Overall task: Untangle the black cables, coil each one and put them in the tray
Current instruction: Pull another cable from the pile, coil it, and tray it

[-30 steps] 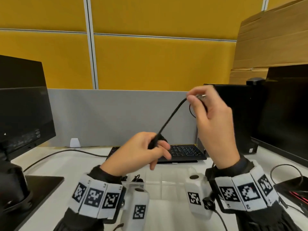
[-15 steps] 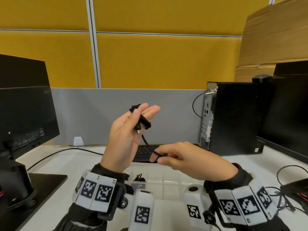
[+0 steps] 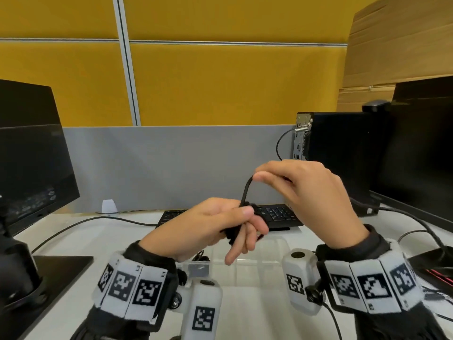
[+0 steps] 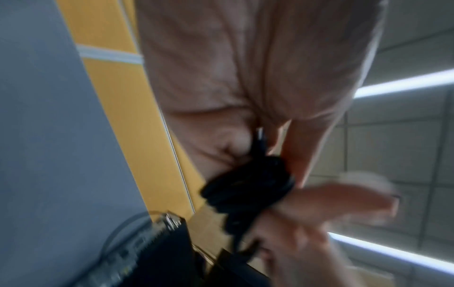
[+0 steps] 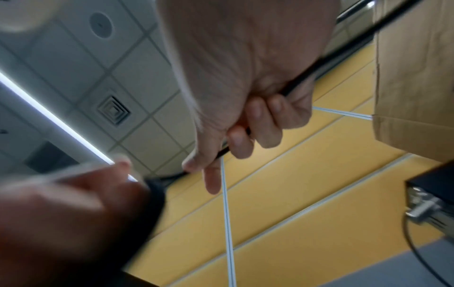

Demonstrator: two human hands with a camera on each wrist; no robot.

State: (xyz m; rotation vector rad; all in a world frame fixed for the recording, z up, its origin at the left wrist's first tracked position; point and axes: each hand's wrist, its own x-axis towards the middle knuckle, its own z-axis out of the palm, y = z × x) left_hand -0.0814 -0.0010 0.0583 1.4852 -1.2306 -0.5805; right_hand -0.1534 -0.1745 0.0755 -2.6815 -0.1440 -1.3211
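Above the tray [image 3: 245,268]: your hands worked in the air.
Cable [image 3: 245,190]: black, wound round your left fingers.
Left hand [image 3: 208,224]: gripped that bundle.
Right hand [image 3: 311,192]: pinched the free end, just above.

You are working both hands above the clear tray [image 3: 247,263], with open air lying between them and its rim. A keyboard [image 3: 277,214] is sitting just behind, a computer tower [image 3: 343,153] is blocking the right, and a monitor [image 3: 29,155] is crowding the left.
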